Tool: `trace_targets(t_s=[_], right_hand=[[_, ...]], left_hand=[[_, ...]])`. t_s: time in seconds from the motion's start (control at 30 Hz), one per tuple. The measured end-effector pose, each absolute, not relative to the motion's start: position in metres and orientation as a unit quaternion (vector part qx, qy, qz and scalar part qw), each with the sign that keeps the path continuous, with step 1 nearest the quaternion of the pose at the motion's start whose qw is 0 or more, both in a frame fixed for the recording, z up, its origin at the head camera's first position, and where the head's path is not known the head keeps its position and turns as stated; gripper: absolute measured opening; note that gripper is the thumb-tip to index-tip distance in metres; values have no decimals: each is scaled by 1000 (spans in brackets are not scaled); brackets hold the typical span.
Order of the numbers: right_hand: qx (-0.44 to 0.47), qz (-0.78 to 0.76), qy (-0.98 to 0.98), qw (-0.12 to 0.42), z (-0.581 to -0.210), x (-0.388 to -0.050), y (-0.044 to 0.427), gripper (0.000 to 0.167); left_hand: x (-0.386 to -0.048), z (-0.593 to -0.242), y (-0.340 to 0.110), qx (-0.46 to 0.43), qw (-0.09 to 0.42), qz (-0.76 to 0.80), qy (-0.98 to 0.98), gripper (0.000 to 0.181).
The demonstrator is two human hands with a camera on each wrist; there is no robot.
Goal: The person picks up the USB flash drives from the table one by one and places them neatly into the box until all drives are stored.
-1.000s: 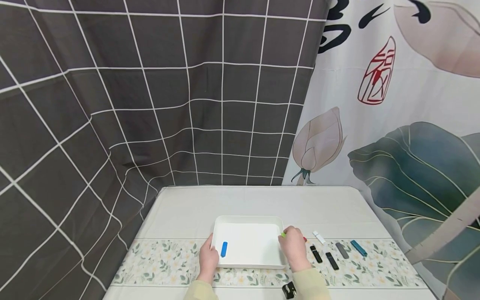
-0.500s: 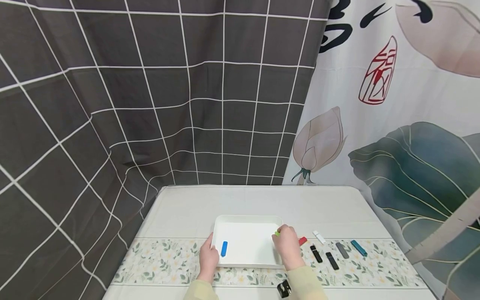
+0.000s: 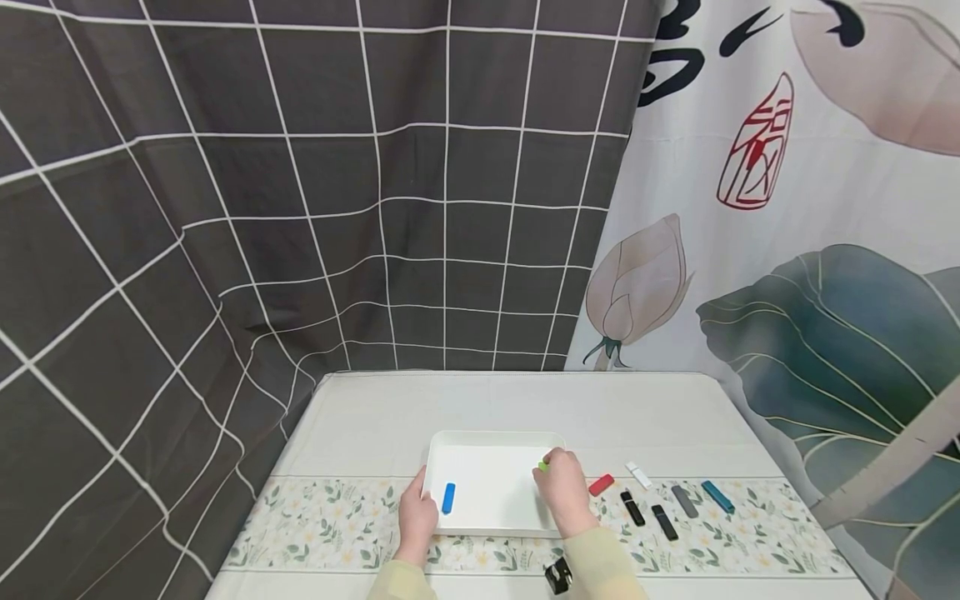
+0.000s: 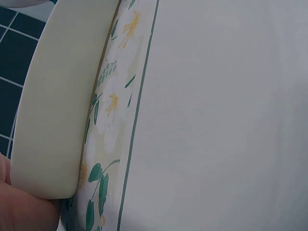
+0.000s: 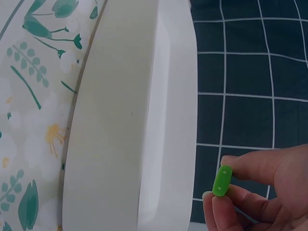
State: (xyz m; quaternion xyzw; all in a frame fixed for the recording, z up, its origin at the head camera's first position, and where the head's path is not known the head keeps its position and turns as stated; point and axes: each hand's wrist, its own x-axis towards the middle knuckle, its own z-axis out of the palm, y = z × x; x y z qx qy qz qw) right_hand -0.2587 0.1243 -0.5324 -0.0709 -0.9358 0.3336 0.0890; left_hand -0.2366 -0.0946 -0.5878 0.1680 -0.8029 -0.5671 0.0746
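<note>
My left hand (image 3: 417, 517) grips the left side of a shallow white tray (image 3: 498, 532); in the left wrist view its thumb and a finger (image 4: 29, 207) show at the tray's lower corner. Over the tray's right part, my right hand (image 3: 564, 492) pinches a green USB stick (image 3: 543, 467). The right wrist view shows the green stick (image 5: 222, 181) nearly end-on between thumb and fingertips, apart from the tray's wall (image 5: 110, 120). A blue stick (image 3: 447, 498) lies in the tray at the left, near my left hand.
Right of the tray lie a red stick (image 3: 601, 484), a white stick (image 3: 638, 475), two black sticks (image 3: 632, 507), a grey stick (image 3: 684, 501) and a teal stick (image 3: 717, 496) on the flowered cloth (image 3: 757, 542). A small black device (image 3: 558, 575) sits by my right wrist.
My right hand has moved left with the green USB stick, from the tray's right edge to over its inside. The red stick has come fully into view. My left hand stays put.
</note>
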Motion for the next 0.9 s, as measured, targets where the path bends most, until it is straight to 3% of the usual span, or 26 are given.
trace_targets(t_s=[0.9], right_hand=[[-62, 339, -936, 67, -532, -261, 97, 19]], left_hand=[[-239, -591, -96, 170, 71, -575, -797, 54]])
